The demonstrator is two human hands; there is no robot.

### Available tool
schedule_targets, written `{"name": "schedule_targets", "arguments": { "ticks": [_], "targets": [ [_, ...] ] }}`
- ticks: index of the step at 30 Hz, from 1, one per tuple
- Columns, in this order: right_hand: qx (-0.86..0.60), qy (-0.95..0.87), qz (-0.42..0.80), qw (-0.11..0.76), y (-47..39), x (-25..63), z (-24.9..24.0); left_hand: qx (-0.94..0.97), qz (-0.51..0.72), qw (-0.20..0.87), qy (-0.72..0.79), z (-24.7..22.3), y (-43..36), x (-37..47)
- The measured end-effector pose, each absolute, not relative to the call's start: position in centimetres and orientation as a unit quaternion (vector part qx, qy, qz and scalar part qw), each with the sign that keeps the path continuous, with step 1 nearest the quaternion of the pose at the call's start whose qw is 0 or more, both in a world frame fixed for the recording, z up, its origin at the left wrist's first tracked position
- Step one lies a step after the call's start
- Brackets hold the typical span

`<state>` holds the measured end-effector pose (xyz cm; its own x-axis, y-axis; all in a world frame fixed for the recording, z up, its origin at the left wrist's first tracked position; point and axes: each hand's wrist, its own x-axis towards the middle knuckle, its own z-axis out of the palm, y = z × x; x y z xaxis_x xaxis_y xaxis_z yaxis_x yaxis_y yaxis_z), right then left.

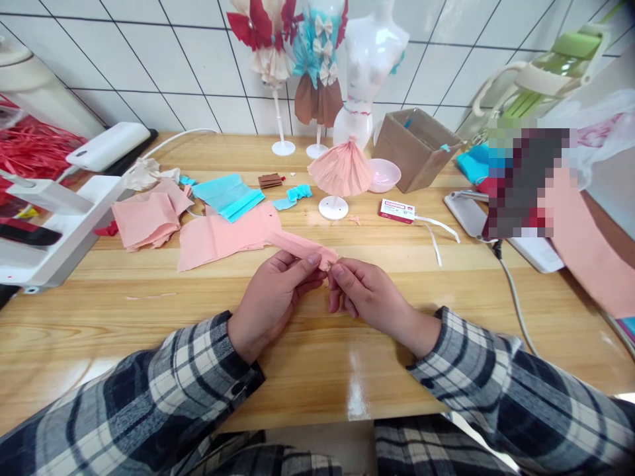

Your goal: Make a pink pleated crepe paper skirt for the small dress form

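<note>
Near the middle of the wooden table, my left hand (280, 291) is closed on a long folded strip of pink crepe paper (301, 246), thumb on top. My right hand (364, 289) pinches the gathered right end of that same strip, its fingertips nearly touching those of the left. The strip's far end lies over a flat pink sheet (218, 237). Behind the hands stands a white dress form (354, 112) with a pleated pink paper skirt (342, 170) at its front.
Pink pieces (149, 218) and a blue sheet (231, 195) lie left. Two small dressed mannequins (317, 73), a pink bowl (384, 175), a cardboard box (414, 155) and a red-white packet (397, 210) are behind. A white sewing machine-like device (64, 225) stands far left.
</note>
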<state>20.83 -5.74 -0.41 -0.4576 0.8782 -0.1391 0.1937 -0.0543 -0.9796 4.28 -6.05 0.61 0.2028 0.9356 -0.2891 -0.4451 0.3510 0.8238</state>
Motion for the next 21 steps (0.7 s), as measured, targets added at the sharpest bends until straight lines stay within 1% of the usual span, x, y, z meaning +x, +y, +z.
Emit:
{"name": "schedule_targets", "arguments": {
  "ticks": [12,21],
  "targets": [
    [-0.439,-0.608,0.587,0.305,-5.9,20.61,-0.3,0.277,0.503,0.712,0.404,0.74,-6.12,4.53],
    [-0.436,-0.622,0.572,0.31,-5.92,20.7,-0.37,0.295,0.502,0.702,0.41,0.55,-6.08,4.42]
  ]
}}
